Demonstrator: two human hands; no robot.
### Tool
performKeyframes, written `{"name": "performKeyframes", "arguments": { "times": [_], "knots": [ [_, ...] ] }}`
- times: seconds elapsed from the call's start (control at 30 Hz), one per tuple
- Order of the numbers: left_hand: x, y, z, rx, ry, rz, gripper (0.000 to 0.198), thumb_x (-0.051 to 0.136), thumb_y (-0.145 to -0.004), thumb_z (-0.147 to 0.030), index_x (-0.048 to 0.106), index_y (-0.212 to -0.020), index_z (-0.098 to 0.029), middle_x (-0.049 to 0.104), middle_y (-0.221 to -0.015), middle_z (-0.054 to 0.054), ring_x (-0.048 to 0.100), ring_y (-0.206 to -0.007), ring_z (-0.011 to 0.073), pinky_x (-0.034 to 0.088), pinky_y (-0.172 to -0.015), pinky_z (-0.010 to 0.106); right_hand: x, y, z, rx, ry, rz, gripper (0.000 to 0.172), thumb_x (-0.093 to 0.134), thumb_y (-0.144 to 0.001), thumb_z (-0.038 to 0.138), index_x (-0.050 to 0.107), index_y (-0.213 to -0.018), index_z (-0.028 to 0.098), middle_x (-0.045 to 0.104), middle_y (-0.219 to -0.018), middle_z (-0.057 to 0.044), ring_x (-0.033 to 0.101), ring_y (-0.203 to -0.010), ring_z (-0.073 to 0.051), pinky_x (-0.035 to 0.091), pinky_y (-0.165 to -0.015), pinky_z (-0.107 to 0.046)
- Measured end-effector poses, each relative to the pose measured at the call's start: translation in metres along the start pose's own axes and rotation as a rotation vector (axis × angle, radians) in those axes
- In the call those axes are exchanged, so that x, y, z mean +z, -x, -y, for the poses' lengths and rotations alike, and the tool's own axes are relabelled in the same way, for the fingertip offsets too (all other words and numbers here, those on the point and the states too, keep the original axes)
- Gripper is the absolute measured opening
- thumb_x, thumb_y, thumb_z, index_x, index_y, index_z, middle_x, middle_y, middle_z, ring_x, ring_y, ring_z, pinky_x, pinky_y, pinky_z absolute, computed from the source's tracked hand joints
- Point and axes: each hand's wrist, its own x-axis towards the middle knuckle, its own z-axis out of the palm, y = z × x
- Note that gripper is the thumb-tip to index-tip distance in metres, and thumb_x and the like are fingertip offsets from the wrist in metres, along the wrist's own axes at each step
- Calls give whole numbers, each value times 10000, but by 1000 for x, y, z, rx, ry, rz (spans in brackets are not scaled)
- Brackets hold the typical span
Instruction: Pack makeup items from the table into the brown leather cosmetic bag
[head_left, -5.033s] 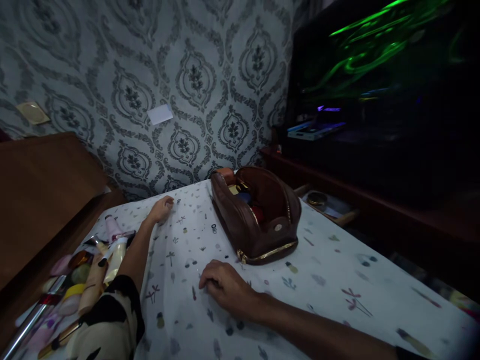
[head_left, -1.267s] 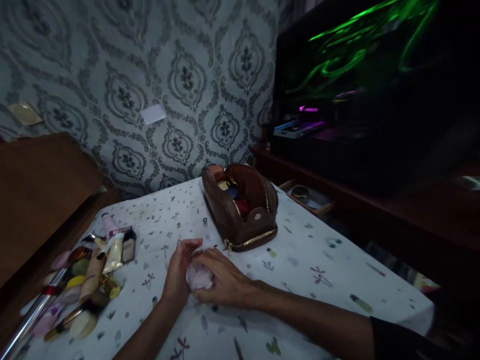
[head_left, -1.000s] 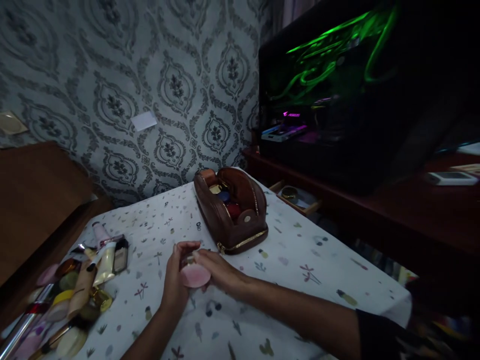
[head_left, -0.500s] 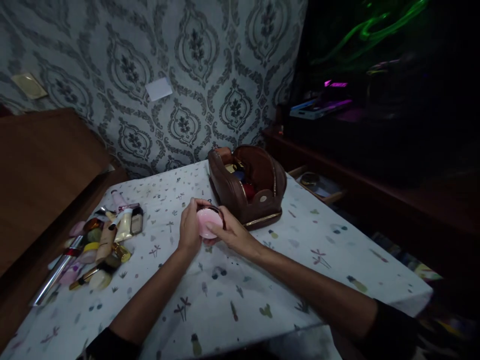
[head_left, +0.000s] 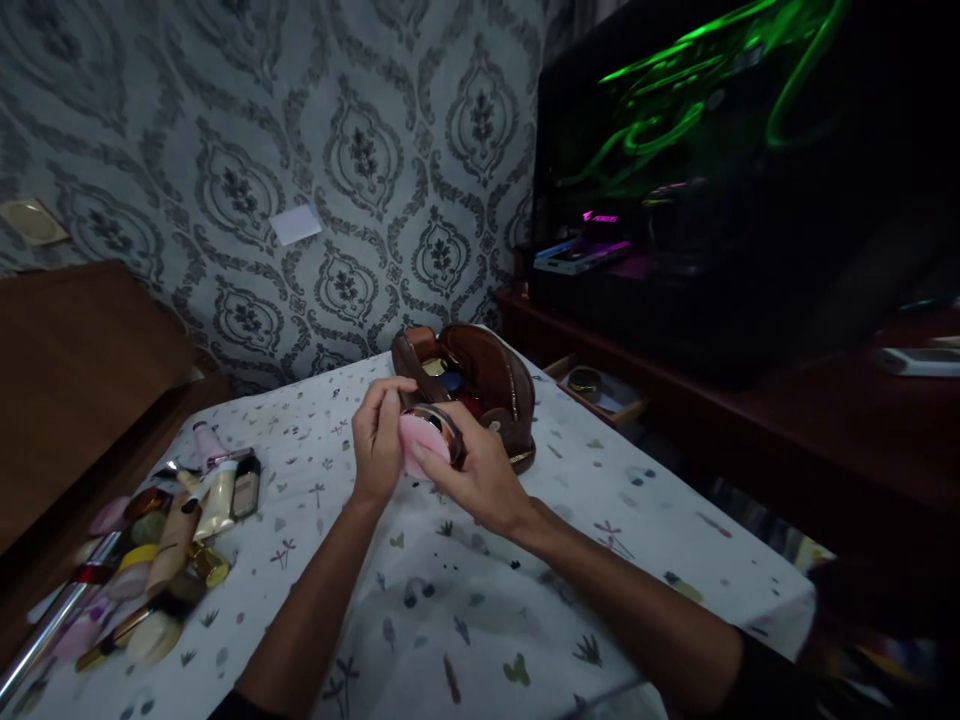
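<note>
Both hands are around a round compact in front of the bag. Its pink disc faces me, and a shiny, dark-rimmed round part shows behind the disc's upper right edge. My left hand grips the left side with its fingers curled. On the right side, my right hand holds it, thumb pressed on the pink face. Just behind the hands stands a brown cosmetic bag, unzipped, with several items inside that are partly hidden.
Several cosmetics lie heaped at the left of the patterned tablecloth, among them a beige tube, a silver stick and a glass bottle. An open drawer sits at the right, below a dark computer case with green lights.
The compact has tilted, and a shiny round part now shows behind its pink disc. My right hand has shifted around its edge. My view has turned slightly to the right and up.
</note>
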Motion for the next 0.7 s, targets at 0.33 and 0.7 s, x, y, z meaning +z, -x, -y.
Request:
{"name": "performKeyframes", "arguments": {
  "times": [0.33, 0.7],
  "knots": [
    [10, -6, 17, 253, -368, 365, 345, 426, -1020, -381, 657, -1206, -204, 654, -1283, 100, 424, -1406, 253, 278, -1180, 453, -40, -22, -13, 120, -153, -281, 372, 644, -852, 488, 559, -1088, 214, 623, -880, -14, 558, -524, -116, 463, -489, -267],
    [7, 0, 13, 561, -762, 591, 297, 537, -968, -405, 729, -1126, -243, 537, -1190, 131, 471, -1201, 295, 317, -1082, 541, -61, -36, -30, 147, -80, -208, 431, 594, -861, 546, 514, -1112, 205, 644, -950, -44, 653, -640, -170, 480, -504, -274]
  ]
}}
